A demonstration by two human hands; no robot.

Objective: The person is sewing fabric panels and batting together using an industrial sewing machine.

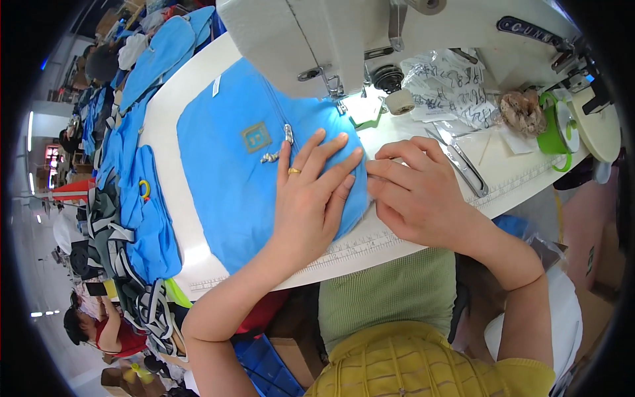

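A blue fabric piece (218, 178) lies on the white table of a sewing machine (297, 46). It has a zipper with a silver pull (288, 134), a square olive patch (256, 137) and a small white label. Its far right edge reaches the presser foot (340, 107). My left hand (304, 195) rests flat on the fabric beside the zipper, fingers stretched out, a ring on one. At the right edge of the fabric, my right hand (420, 192) has its fingers curled together, pinching the edge; the fingertips are partly hidden.
Metal tweezers (466, 169) lie right of my right hand. Beyond are a clear plastic bag (450, 89) with handwriting, a brown bundle (522, 112) and a green cup (552, 135). Blue fabric pieces (149, 225) and dark straps (106, 218) pile up at left. A person (112, 327) is at lower left.
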